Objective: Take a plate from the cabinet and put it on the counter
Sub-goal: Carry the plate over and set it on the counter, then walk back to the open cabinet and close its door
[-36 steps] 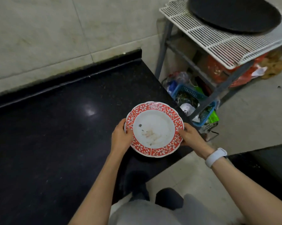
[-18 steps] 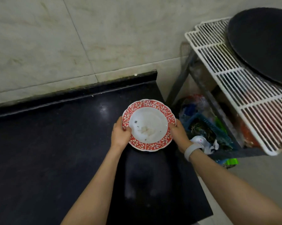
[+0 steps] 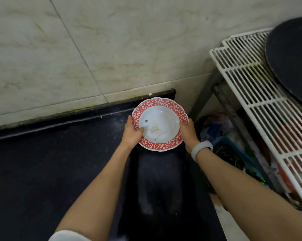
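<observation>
A round plate (image 3: 161, 119) with a white centre and a red flowered rim is held over the far right corner of the black counter (image 3: 51, 162), close to the tiled wall. Some crumbs and smears lie in its centre. My left hand (image 3: 132, 133) grips the plate's left rim, thumb resting inside it. Gripping the right rim is my right hand (image 3: 188, 132), which wears a white wristband. Whether the plate touches the counter I cannot tell. No cabinet is in view.
A white wire rack (image 3: 261, 94) stands to the right of the counter with a large dark round pan (image 3: 291, 61) on top. Below it sit a blue basket (image 3: 233, 153) and plastic bags. The beige tiled wall (image 3: 94, 49) rises behind the counter.
The plate, held in both hands, has travelled from the counter's front edge toward the back right corner by the wall. My view has shifted forward over the counter.
</observation>
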A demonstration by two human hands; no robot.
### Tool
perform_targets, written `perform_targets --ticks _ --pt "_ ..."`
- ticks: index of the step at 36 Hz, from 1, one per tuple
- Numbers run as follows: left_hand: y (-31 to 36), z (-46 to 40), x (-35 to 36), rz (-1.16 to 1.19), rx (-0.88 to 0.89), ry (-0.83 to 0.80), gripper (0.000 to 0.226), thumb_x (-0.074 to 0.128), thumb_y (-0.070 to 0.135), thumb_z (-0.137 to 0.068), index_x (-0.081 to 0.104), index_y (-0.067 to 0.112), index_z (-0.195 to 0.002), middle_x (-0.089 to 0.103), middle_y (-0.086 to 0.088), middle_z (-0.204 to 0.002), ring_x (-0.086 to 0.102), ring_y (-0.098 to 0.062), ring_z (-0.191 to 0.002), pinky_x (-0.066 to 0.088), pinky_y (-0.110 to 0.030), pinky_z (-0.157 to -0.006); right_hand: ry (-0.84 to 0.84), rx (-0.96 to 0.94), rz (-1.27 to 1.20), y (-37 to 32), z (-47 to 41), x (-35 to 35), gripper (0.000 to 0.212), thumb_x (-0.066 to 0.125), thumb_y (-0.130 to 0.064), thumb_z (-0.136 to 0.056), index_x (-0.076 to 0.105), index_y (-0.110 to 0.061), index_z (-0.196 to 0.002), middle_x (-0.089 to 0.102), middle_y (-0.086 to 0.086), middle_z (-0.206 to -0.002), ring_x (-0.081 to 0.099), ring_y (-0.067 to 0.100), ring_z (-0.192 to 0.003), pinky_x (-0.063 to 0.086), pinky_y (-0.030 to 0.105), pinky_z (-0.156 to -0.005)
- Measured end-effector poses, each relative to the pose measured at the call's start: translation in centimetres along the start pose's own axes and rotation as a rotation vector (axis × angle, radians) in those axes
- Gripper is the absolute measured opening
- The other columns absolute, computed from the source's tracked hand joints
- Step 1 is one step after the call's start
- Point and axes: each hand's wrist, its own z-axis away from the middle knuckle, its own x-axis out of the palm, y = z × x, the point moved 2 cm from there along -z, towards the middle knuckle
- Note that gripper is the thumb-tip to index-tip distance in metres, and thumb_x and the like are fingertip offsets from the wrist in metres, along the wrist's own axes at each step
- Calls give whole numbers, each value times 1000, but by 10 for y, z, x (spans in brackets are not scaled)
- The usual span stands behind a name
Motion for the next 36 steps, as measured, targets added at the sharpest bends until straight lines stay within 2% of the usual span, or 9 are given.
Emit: perform_targets --ticks 4,6,9,12,18,23,27,29,36 --pt "0 6 -3 -39 68 -10 57 60 14 -79 36 18 -131 47 -4 -133 49 -24 -120 43 -47 -103 38 15 89 -3 12 -3 53 44 -31 -90 24 -20 -137 43 8 -139 45 28 -124 40 49 -106" --pt "-7 15 -4 -89 104 63 47 59 24 -75 47 21 -120 54 -11 -130 52 -28 -119 45 -52 -100 77 -42 175 0 30 -7 47 44 -27 -90 31 -15 -134 40 14 -140 42 32 -127 35 49 -109" --pt "-21 52 -2 -169 70 192 49 54 24 -86 42 13 -132 41 -14 -143 40 -30 -131 37 -49 -109 125 -53 236 13 70 -14 50 43 -20 -91 27 -9 -138 28 17 -148 30 33 -135 25 46 -115" --pt "-46 98 4 -284 92 305 51 50 19 -89 36 9 -137 32 -14 -148 33 -31 -135 31 -47 -112 113 -88 279 37 107 -16 46 39 -7 -89 32 -8 -135 37 16 -143 38 30 -130 30 42 -112" --pt "-121 196 4 -384 22 445 44 49 21 -90 42 14 -133 43 -6 -142 39 -27 -129 34 -48 -104 -220 -243 407 90 183 -1 34 40 0 -88 50 -10 -119 59 12 -120 55 24 -113 40 28 -92" --pt "-183 290 -3 -367 -175 627 44 40 31 -84 55 17 -122 55 -5 -132 44 -28 -125 32 -47 -105 -589 -472 701 136 241 20 30 40 -7 -90 56 -10 -115 61 7 -117 54 17 -110 40 25 -96" --pt "-231 360 -8 -321 -298 728 46 35 37 -82 59 17 -117 59 -5 -128 49 -28 -120 36 -45 -100 -778 -699 977 163 288 35 49 24 -26 -80 59 -10 -110 63 8 -116 55 26 -110 40 35 -96" --pt "-255 394 -8 -300 -345 760 35 44 27 -88 56 20 -119 57 -2 -130 47 -24 -121 34 -41 -102 -839 -784 1030 174 313 42 51 22 -27 -78 60 -10 -109 63 8 -114 54 26 -110 39 35 -97" --pt "-338 497 -21 -62 -472 869 37 46 19 -91 50 12 -127 53 -8 -134 44 -25 -126 34 -38 -106 -1073 -904 1082 227 414 75 41 27 -18 -84 59 -7 -109 63 9 -113 55 23 -107 42 29 -97"
